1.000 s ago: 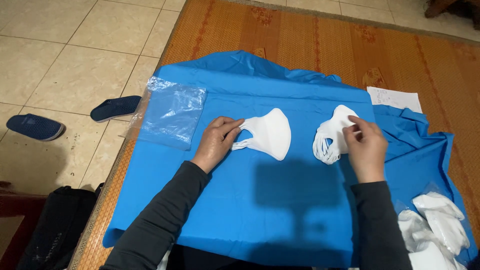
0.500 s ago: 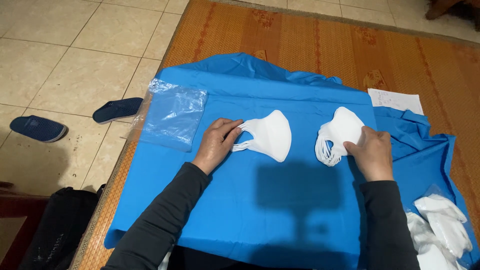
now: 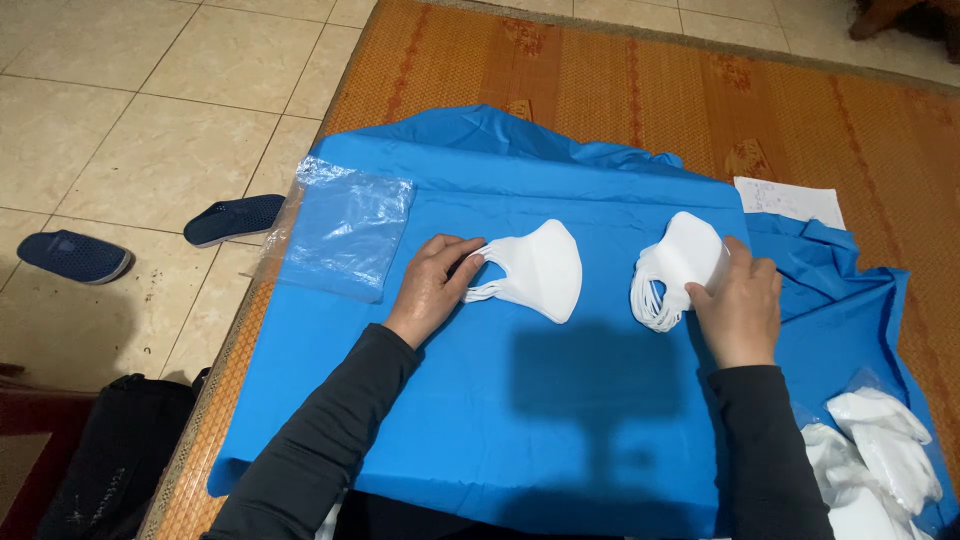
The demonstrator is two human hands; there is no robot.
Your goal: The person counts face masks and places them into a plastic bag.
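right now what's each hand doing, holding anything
Left hand: fingers on the ear loops of the flat white mask, pinning it to the blue cloth.
Right hand: closed on the stack of white masks.

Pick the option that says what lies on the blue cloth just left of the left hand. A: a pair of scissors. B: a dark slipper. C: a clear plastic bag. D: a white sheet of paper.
C: a clear plastic bag lies flat on the blue cloth beside the left hand, which touches a white mask.
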